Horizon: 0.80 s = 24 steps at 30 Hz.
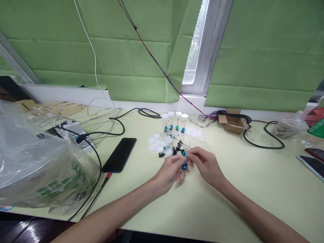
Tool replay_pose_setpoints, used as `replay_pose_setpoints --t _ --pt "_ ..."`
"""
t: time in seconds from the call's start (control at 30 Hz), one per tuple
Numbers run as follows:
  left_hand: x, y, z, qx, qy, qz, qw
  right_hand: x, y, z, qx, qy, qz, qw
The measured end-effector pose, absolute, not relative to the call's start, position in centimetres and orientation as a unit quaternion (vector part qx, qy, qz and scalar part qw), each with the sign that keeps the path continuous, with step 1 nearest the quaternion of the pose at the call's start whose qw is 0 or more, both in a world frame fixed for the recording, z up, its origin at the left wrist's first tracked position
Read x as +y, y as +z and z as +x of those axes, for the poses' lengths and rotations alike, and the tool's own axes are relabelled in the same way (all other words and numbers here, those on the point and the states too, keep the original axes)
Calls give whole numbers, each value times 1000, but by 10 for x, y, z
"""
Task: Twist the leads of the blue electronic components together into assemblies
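Observation:
My left hand [174, 167] is closed around a small shiny blue part [184, 166], its thumb pressed to the fingers. Close against it, my right hand [205, 164] pinches with thumb and forefinger; whatever lies between those fingertips is too small to make out. Just beyond both hands is a loose pile of small black parts [179, 144], blue parts and thin metal pins. Behind the pile stand several clear tubes [182, 132] with white lids, each holding a blue or green part with a pin. An open clear tube [169, 148] stands nearer, left of the pile.
Loose white caps [152, 147] lie left of the tubes, others [194, 133] to the right. A black phone [119, 155] rests left of my hands, beside a large plastic bag [50, 168]. Cables [121, 125] and a small open cardboard box [234, 125] are at the back.

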State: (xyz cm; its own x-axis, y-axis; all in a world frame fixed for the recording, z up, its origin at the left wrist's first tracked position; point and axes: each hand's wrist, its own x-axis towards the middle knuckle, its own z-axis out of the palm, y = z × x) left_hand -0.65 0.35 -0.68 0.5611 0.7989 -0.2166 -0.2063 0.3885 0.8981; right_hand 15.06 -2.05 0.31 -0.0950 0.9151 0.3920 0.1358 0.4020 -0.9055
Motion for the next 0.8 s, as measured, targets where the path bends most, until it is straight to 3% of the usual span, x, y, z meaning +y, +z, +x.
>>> replay_pose_setpoints --t 0.37,0.8 --pt "4 -8 -6 334 312 459 762 -18 5 154 -672 352 -413 504" --pt "3 -4 -7 348 335 428 764 -18 -1 153 -663 355 -378 540"
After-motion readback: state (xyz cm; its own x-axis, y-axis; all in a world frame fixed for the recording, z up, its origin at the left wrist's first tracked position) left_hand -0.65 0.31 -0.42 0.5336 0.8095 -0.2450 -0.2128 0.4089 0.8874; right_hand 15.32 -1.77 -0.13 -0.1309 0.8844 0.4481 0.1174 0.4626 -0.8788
